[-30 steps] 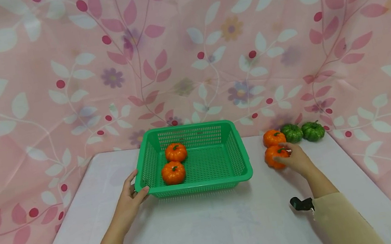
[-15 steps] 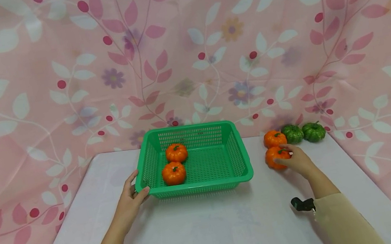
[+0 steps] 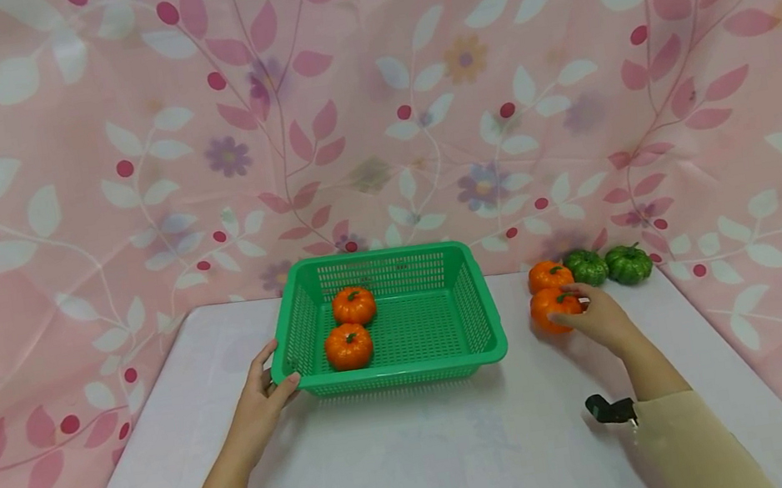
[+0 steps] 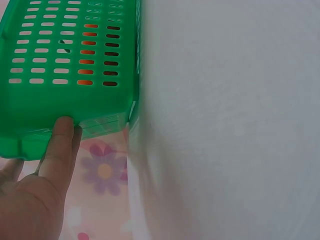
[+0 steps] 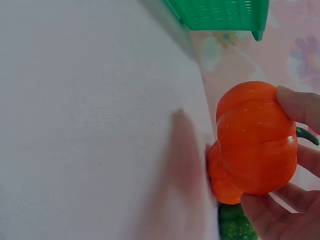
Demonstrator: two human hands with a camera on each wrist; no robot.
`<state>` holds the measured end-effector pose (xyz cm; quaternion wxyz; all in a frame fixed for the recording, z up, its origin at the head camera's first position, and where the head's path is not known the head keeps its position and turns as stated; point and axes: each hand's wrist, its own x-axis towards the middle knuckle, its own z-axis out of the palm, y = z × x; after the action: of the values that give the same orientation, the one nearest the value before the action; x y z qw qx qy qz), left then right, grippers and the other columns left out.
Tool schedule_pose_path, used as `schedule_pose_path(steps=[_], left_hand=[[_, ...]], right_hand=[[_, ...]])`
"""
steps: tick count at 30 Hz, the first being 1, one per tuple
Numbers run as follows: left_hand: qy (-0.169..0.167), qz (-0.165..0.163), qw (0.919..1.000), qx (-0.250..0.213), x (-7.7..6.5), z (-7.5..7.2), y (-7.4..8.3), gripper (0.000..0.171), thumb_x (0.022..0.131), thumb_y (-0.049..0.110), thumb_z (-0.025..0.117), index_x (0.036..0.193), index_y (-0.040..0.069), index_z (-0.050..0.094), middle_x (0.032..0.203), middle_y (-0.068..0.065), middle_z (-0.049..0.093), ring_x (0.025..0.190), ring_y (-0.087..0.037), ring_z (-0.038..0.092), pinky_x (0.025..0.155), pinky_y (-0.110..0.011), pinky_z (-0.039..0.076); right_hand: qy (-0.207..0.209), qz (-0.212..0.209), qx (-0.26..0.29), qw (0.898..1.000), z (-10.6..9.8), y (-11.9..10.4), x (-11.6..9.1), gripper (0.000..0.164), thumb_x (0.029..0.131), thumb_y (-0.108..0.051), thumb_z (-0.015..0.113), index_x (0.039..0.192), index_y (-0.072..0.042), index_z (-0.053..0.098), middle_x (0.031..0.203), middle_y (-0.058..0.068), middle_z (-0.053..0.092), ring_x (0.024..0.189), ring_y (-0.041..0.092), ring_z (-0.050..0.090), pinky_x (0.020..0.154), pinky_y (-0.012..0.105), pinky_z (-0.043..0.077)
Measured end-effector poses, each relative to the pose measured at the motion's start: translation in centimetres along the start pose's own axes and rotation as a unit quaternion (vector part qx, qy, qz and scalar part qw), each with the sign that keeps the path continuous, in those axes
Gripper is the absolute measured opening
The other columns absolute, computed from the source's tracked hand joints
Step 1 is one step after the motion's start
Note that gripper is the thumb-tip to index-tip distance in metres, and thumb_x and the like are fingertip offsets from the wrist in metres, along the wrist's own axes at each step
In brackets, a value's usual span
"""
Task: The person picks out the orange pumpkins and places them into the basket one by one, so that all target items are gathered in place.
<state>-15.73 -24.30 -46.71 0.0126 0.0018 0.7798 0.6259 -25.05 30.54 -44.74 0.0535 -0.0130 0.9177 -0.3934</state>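
My left hand [image 3: 257, 403] grips the near left corner of a green plastic basket [image 3: 409, 367], thumb on the rim and fingers along the outer side. In the left wrist view a fingertip lies against the slotted basket wall [image 4: 50, 102]. Two small orange pumpkins [image 3: 349, 347] sit in the basket's left half. At the right, my right hand [image 3: 603, 322] holds another orange pumpkin [image 3: 549, 311] between thumb and fingers. The right wrist view shows this held pumpkin [image 5: 257, 137] raised off the white tabletop, its green stem toward the palm.
Behind the held pumpkin stands one more orange pumpkin [image 3: 549, 275], with two green pumpkins [image 3: 628, 265] beside it along the table's back edge. A pink floral cloth [image 3: 369, 95] hangs behind the white table [image 3: 408, 461].
My right hand has lifted the front orange pumpkin slightly, and it now overlaps the one behind it more. The left hand and the basket have stayed in place.
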Motion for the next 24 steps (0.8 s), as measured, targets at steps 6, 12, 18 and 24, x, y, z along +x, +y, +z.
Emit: schedule_pose_path(steps=[6,12,18,24], left_hand=[[0.001,0.000,1.0000,-0.002,0.0,0.0,0.0,0.082,0.100,0.034,0.063,0.162,0.023,0.011,0.144,-0.026,0.042,0.127,-0.033,0.052,0.098,-0.029,0.052],[0.002,-0.004,1.0000,-0.001,0.0,0.0,0.1,0.081,0.100,0.034,0.063,0.162,0.024,0.011,0.144,-0.025,0.043,0.125,-0.029,0.054,0.098,-0.027,0.051],[0.001,-0.002,1.0000,-0.005,-0.1,0.0,0.3,0.079,0.102,0.030,0.062,0.162,0.023,0.011,0.144,-0.026,0.043,0.124,-0.027,0.055,0.098,-0.027,0.051],[0.001,-0.004,1.0000,-0.006,-0.1,0.0,0.3,0.079,0.102,0.028,0.062,0.162,0.023,0.011,0.143,-0.026,0.043,0.120,-0.021,0.057,0.097,-0.025,0.051]], right_hand=[[0.010,-0.009,0.012,1.000,-0.6,-1.1,-0.7,0.082,0.090,-0.046,0.074,0.150,-0.002,0.040,0.151,0.027,0.037,0.133,0.048,0.038,0.102,0.060,0.046],[0.015,-0.023,0.017,0.999,-1.3,-2.2,-1.3,0.085,0.089,-0.048,0.074,0.153,-0.005,0.038,0.154,0.026,0.036,0.136,0.050,0.036,0.103,0.063,0.044],[0.027,-0.043,0.016,0.999,-1.9,-3.3,-2.0,0.084,0.089,-0.047,0.074,0.154,-0.008,0.038,0.154,0.021,0.038,0.134,0.049,0.037,0.101,0.063,0.046],[0.040,-0.059,0.016,0.997,-2.4,-4.6,-2.5,0.082,0.090,-0.049,0.073,0.154,-0.010,0.039,0.151,0.023,0.038,0.130,0.048,0.041,0.098,0.061,0.049]])
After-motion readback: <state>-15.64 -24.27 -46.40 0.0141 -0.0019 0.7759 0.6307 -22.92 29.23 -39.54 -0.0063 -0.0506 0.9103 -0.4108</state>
